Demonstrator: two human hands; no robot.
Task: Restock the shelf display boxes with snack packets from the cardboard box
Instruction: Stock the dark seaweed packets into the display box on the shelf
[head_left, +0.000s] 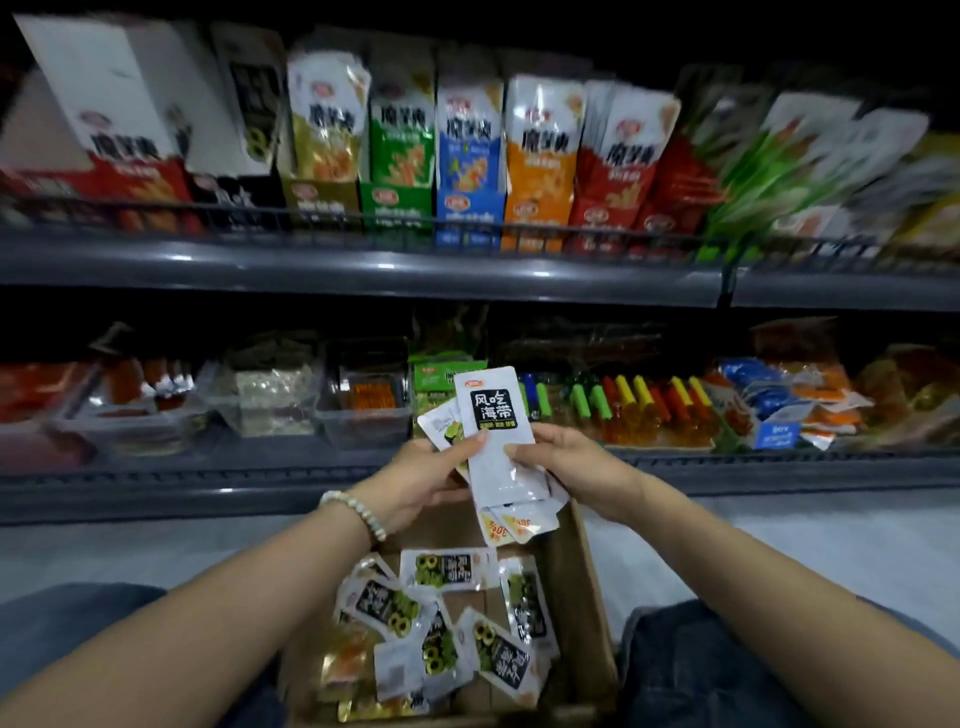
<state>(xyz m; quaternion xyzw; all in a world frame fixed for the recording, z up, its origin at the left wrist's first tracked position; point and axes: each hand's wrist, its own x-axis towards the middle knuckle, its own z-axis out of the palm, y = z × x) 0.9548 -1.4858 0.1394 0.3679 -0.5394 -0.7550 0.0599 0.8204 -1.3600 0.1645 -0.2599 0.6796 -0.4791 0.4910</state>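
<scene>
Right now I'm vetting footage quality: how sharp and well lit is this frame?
Head view: dim overall; upper-shelf packets smeared by motion blur; glare spots on the grey shelf rail; white packet gripped by left hand and right hand is sharpest, label readable.

The cardboard box (579, 582) is open upward. Loose packets (447, 618) cover its bottom. Denim-clad knees (691, 670) flank it on both sides. Bare floor (737, 540) lies between box and shelving. The left hand (415, 483) and right hand (571, 467) grip a packet stack (496, 431), which blocks the centre of the lower shelf (208, 478). On the upper shelf (363, 270), a wire rail (322, 215) crosses the fronts of the display boxes (470, 213), which stand side by side. Entry is over the rail.
</scene>
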